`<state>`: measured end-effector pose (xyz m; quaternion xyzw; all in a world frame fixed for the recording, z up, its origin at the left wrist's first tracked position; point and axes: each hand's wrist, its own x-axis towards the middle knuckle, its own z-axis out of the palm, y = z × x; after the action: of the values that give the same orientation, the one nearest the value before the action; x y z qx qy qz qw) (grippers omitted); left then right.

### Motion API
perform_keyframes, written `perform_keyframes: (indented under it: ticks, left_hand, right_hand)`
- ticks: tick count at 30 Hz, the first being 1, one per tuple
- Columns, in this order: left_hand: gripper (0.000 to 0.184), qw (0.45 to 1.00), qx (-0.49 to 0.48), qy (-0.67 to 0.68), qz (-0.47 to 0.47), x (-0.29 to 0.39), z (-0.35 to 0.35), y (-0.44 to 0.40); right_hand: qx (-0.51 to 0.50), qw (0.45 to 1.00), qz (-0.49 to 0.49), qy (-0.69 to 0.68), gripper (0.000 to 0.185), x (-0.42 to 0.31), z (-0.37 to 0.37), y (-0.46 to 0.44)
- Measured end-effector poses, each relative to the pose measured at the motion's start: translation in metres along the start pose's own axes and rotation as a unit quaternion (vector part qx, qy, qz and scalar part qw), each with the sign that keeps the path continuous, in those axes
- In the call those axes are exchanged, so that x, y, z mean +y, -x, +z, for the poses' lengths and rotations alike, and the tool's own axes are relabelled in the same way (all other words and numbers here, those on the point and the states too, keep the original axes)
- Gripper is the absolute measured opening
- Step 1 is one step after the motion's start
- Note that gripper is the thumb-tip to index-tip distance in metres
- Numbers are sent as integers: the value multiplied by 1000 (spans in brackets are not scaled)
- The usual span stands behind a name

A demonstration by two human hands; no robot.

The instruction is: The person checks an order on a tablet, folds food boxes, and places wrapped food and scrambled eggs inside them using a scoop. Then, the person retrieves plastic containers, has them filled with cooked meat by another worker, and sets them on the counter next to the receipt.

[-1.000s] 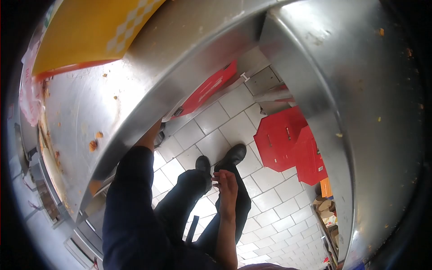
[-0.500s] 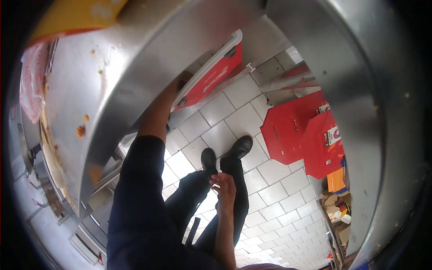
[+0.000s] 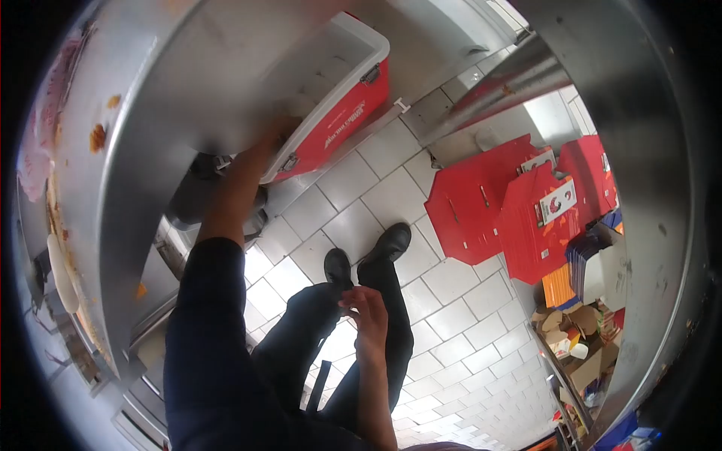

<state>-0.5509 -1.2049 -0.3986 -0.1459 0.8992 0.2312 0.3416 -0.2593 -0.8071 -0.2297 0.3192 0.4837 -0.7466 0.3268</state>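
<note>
Below the edge of the grey stainless-steel desk [image 3: 139, 64], at 11 o'clock, the white-rimmed red plastic box [image 3: 344, 129] stands uncovered, which probably lets the left hand [image 3: 282, 134] enter; its grip I cannot tell. At 6 o'clock, the right hand [image 3: 368, 316] hangs half-open, seemingly unneeded, holding nothing visible.

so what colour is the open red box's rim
Its rim is whitish grey, clearest in the head view.

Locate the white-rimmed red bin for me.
In the head view, the red bin sits in the upper middle, slightly left, below the steel counter, with the left hand at its lower-left end and floor tiles to its lower right.
</note>
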Motion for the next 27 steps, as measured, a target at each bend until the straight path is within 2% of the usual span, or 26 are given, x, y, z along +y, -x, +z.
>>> perform_keyframes:
  ticks: [8,13,18,20,21,23,24,25,26,27]
  left_hand:
    - [63,1000,17,5,8,-2,-3,1]
    - [64,996,70,57,23,-1,-15,19]
    - [65,946,181,263,53,7,-33,63]
    - [63,878,196,431,70,7,-23,94]
    - [61,797,187,569,83,1,-6,115]
    - [58,575,111,805,96,-14,28,139]
    - [53,589,77,790,150,51,15,236]
    - [48,542,48,834,97,79,13,275]
    - [51,529,46,843,86,112,23,329]
    - [54,469,-91,875,81,106,44,350]
  right_hand:
    - [-21,1000,6,-11,27,20,17,17]
    - [-15,999,5,-40,30,29,22,28]
    - [21,998,7,-56,32,41,17,61]
    - [25,995,-5,-93,32,43,12,86]
    - [22,992,-9,-124,32,43,10,100]
    - [28,992,-31,-117,34,33,10,134]
    - [33,994,-36,-100,37,27,8,159]
    - [51,990,-59,-117,37,21,5,182]
    - [46,996,-46,-66,36,14,1,202]
    - [41,998,-34,-16,36,1,0,219]
